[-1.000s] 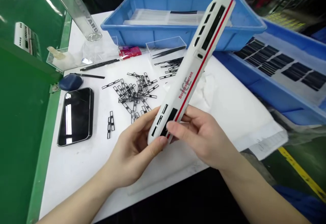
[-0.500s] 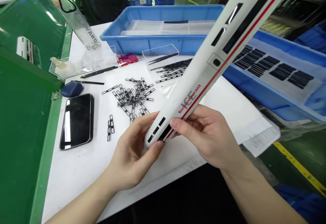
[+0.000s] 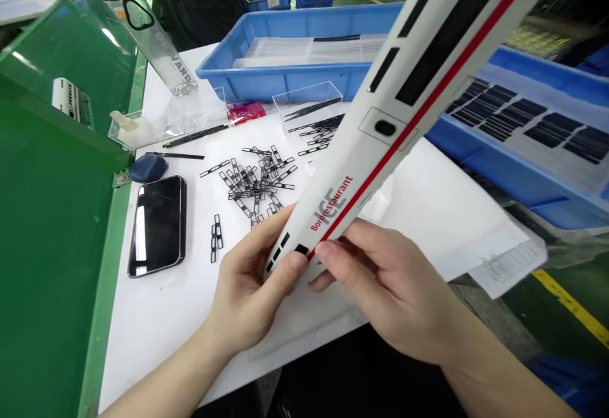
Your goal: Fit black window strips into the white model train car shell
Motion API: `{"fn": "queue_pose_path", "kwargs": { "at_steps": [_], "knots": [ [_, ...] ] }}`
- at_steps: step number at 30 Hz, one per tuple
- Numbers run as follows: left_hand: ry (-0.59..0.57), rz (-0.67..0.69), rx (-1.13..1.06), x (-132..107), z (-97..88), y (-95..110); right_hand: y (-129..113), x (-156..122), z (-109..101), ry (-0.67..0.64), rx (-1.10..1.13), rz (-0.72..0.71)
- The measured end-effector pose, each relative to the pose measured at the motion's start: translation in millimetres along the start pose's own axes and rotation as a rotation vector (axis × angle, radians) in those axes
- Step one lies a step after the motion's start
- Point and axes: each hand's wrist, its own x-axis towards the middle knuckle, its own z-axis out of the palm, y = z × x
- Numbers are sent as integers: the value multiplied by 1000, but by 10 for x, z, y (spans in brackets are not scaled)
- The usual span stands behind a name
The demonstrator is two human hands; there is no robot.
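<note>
Both hands hold a white model ICE train carriage shell (image 3: 375,132), which has a red stripe, black window openings and "Bordrestaurant" lettering. It slants up to the right, and its far end runs out of the frame. My left hand (image 3: 252,285) wraps its lower end, with the thumb on the window side. My right hand (image 3: 385,285) pinches the same end from the other side. Below and left of them lies a loose pile of black window strips (image 3: 259,180), not touched by either hand.
A black smartphone (image 3: 157,226) and a dark blue pouch (image 3: 147,168) lie on the white table (image 3: 157,335). Tweezers sit in a transparent box (image 3: 309,107). Blue trays (image 3: 295,75) (image 3: 518,158) stand behind and right. A green panel (image 3: 52,247) rises on the left.
The carriage shell has tilted and come nearer the camera, so its far end now leaves the frame. Both hands still grip it, and the view has shifted slightly.
</note>
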Motion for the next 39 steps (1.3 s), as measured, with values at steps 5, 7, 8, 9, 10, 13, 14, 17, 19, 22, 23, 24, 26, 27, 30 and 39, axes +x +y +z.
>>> {"fn": "queue_pose_path", "kwargs": {
  "at_steps": [5, 7, 8, 9, 10, 13, 14, 17, 19, 22, 23, 24, 26, 27, 30, 39],
  "knots": [
    [11, -28, -41, -10, 13, 6, -93, -21, -60, -51, -173, -61],
    [4, -39, -67, -13, 27, 18, -128, -24, -74, -72, -206, -40],
    [-2, -47, -76, -15, 35, 24, -145, -26, -77, -80, -220, -32],
    [-8, -56, -84, -16, 42, 28, -159, -28, -78, -86, -238, -22],
    [-14, -67, -94, -18, 48, 30, -171, -29, -76, -89, -259, -12],
    [-27, -98, -122, -26, 44, 15, -191, -30, -62, -114, -305, 13],
    [-27, -107, -127, -31, 36, 6, -192, -29, -57, -127, -315, 21],
    [-26, -134, -137, -54, -4, -24, -186, -20, -43, -164, -312, 28],
    [-28, -151, -147, -69, -31, -37, -179, -6, -38, -153, -296, 42],
    [-27, -166, -166, -75, -55, -47, -167, 23, -40, -133, -266, 54],
    [-26, -170, -173, -71, -58, -49, -164, 33, -42, -135, -259, 53],
    [-25, -176, -178, -66, -58, -50, -161, 41, -44, -137, -255, 48],
    [-27, -188, -190, -50, -53, -48, -157, 53, -48, -139, -251, 39],
    [-29, -192, -196, -40, -49, -45, -155, 56, -50, -142, -248, 33],
    [-32, -197, -207, -12, -30, -28, -152, 55, -57, -141, -246, 19],
    [-17, -226, -202, -48, -28, -13, -106, 47, -60, -157, -236, -13]
  ]
}}
